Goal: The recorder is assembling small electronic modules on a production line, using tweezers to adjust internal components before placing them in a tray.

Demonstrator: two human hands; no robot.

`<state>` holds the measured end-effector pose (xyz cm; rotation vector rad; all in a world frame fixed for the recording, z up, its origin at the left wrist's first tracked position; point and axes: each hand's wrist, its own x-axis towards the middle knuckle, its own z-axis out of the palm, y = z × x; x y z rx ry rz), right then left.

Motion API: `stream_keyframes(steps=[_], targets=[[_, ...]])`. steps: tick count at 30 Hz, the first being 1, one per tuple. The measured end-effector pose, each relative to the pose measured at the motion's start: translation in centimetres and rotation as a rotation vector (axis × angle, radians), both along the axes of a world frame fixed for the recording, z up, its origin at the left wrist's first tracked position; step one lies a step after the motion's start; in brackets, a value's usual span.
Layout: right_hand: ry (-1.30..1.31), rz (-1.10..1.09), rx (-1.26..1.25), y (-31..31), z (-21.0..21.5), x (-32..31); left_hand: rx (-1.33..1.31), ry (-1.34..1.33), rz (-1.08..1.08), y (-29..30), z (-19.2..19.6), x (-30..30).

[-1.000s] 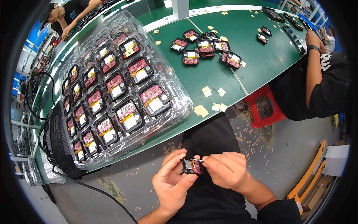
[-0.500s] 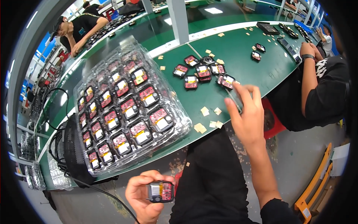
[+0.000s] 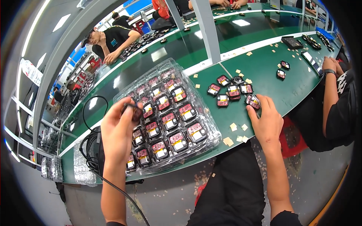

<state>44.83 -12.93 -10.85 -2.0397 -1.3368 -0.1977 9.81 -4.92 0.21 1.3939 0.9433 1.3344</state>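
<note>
My left hand (image 3: 117,126) is raised over the left part of a clear plastic tray (image 3: 211,141), pinching a small square black device case (image 3: 135,111) between thumb and fingers. The tray holds rows of similar cases, with pinkish-red circuit boards and white-and-yellow parts showing. On the green bench to the right, my right hand (image 3: 267,122) has its thumb and fingers closed around another such case (image 3: 253,101), tilted at the edge of a loose cluster. Several cases (image 3: 233,90) in that cluster lie close together, one showing a round dark part (image 3: 238,80).
Small tan paper squares (image 3: 227,141) lie scattered on the bench. Two cases (image 3: 281,74) sit farther right, near a long dark device (image 3: 312,63). A grey post (image 3: 206,30) rises behind. A black cable (image 3: 120,190) hangs at left. Co-workers sit right (image 3: 339,113) and across (image 3: 115,39).
My left hand has carried its case from below the bench edge up over the tray. My right hand has closed on a case at the cluster's edge. The view has shifted.
</note>
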Motion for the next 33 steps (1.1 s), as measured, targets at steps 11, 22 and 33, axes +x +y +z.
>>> stream_keyframes(steps=[11,22,33], targets=[[0.017,-0.031,0.026,-0.1,0.1,0.0,0.286,1.006,0.212,8.8,-0.4,0.0],[0.259,0.109,0.429,-1.3,-0.6,1.4,0.714,1.213,0.308,5.7,-0.2,0.7],[0.549,0.996,0.37,-10.1,3.5,-4.9,0.07,0.101,-0.607,-13.4,-5.2,8.4]])
